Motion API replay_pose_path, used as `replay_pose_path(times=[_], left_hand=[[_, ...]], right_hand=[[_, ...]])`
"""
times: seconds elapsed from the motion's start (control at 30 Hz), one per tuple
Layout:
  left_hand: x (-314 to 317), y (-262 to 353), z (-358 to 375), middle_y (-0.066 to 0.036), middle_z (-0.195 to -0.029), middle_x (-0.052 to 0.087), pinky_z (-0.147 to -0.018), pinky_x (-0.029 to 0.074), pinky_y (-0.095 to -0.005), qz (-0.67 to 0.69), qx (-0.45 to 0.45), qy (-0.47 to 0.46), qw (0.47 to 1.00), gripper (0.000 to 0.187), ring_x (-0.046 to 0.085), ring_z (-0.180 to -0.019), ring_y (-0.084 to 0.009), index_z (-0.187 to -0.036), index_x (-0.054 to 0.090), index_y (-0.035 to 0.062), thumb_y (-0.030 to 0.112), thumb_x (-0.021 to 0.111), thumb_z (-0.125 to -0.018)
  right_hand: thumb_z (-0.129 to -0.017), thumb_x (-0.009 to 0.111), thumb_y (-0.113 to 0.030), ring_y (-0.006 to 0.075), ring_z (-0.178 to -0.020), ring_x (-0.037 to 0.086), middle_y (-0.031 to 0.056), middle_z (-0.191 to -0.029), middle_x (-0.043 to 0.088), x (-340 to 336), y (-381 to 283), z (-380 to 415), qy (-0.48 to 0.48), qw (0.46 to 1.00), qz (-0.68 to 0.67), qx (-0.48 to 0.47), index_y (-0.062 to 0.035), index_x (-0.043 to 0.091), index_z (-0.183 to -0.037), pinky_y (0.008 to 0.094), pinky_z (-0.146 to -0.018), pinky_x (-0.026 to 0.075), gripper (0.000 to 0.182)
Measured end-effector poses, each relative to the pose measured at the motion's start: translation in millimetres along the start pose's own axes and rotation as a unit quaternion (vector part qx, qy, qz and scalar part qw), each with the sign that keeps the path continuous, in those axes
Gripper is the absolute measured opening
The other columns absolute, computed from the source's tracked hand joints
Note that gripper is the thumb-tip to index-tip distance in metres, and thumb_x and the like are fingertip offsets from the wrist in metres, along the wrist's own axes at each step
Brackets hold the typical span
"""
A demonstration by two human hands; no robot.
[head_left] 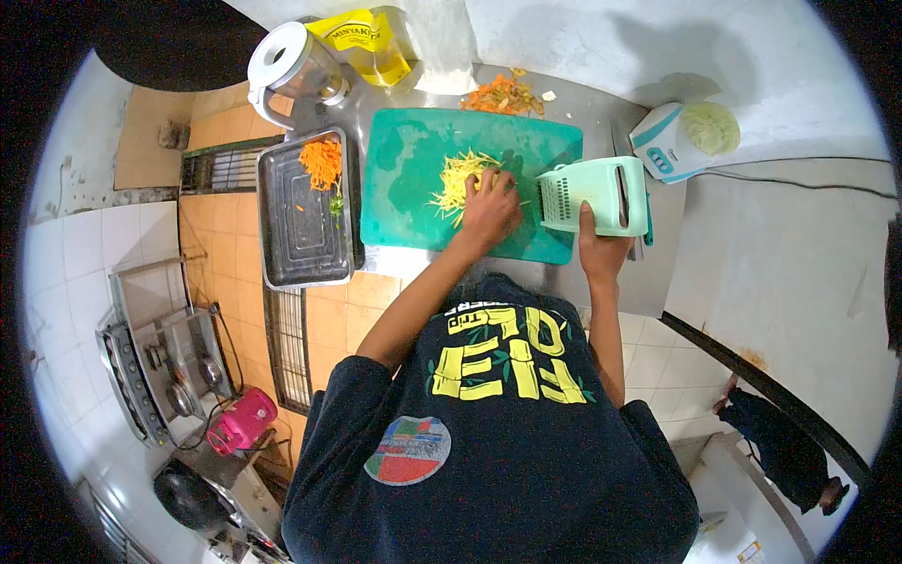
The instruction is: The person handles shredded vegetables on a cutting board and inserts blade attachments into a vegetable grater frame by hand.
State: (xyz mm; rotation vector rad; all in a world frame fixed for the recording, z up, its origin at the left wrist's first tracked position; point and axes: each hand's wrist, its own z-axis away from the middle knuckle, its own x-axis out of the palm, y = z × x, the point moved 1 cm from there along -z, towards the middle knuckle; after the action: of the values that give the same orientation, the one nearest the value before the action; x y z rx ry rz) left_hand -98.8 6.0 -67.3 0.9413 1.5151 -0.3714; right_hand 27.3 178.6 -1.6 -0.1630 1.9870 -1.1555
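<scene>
My left hand [491, 209] is on a heap of thin pale-yellow vegetable shreds [455, 180], its fingers curled down over them. The shreds lie on the green cutting board [404, 179]. At the board's right edge my right hand [604, 248] grips a light-green plastic grater box [587, 174]. Its thumb lies along the near side, and the other fingers are hidden beneath. The box lies tilted, with its perforated end toward the shreds and a slotted opening facing right. Part of a knife-like metal edge [637, 250] shows below the box.
A metal tray [305, 230] with orange shreds [321, 164] and green bits stands left. Behind are a blender jug [296, 66], a yellow pouch [366, 47] and a peelings heap [503, 96]. At right, a cabbage [709, 129] sits on a scale [662, 143]. Another person [780, 451] is far right.
</scene>
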Motion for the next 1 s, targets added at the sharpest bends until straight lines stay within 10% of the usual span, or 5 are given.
replay_pose_path(times=[0.4,1.0], left_hand=[[-46,-23,29,-0.005,-0.134,0.056,-0.104,0.034,-0.0607,0.024,-0.088,0.002,0.996,0.037,0.042,-0.136,-0.0345,-0.111,0.073,0.0161,0.018,0.079,-0.074],[3,15,66,0.001,-0.134,0.057,-0.103,0.037,-0.0651,0.071,0.126,-0.042,0.989,0.026,0.04,-0.141,-0.0305,-0.103,0.078,0.0255,0.027,0.079,-0.078]], right_hand=[[-0.091,0.081,-0.029,0.0322,-0.108,0.069,0.0195,-0.116,0.072,-3,5,3,-0.001,0.981,-0.149,0.122,0.004,0.066,-0.12,0.0449,-0.1,0.05,0.046],[-0.089,0.083,-0.017,0.0241,-0.12,0.061,0.0159,-0.133,0.062,-26,54,21,0.086,0.951,-0.253,0.158,0.0011,0.053,-0.138,0.0375,-0.1,0.053,0.06]])
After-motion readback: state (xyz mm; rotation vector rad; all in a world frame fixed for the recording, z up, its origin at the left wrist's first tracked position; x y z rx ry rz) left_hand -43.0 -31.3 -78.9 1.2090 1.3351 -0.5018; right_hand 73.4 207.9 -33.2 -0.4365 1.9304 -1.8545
